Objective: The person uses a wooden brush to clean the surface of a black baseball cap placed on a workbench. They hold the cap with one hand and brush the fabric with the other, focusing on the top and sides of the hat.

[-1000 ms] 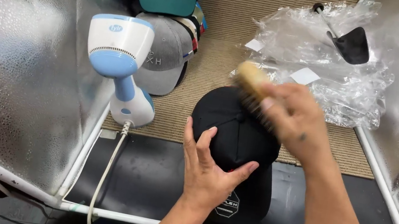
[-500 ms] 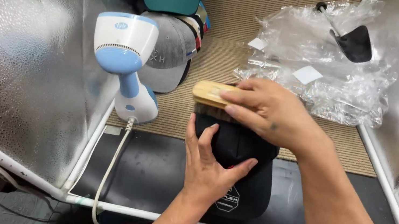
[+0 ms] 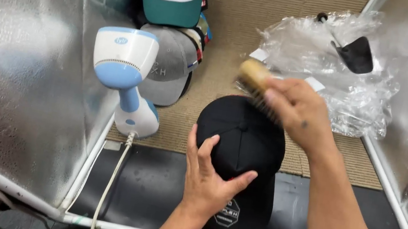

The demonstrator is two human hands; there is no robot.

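Observation:
A black cap [image 3: 241,143] lies crown-up in the middle of the booth floor, its brim toward me with a round sticker on it. My left hand [image 3: 206,179] rests flat on the near left side of the crown, fingers spread, holding it down. My right hand [image 3: 297,111] grips a wooden-backed brush [image 3: 253,81], whose bristles touch the far right top of the crown.
A white and blue handheld steamer [image 3: 124,75] stands at the left, its cord trailing toward me. Behind it sits a stack of caps [image 3: 172,25], white and teal on top. Crumpled clear plastic bags [image 3: 330,64] lie at the back right. Silver reflective walls [image 3: 12,58] enclose both sides.
My right hand swept the brush across the crown to the left half a second ago and has now come back to the far right side. The left hand has stayed put.

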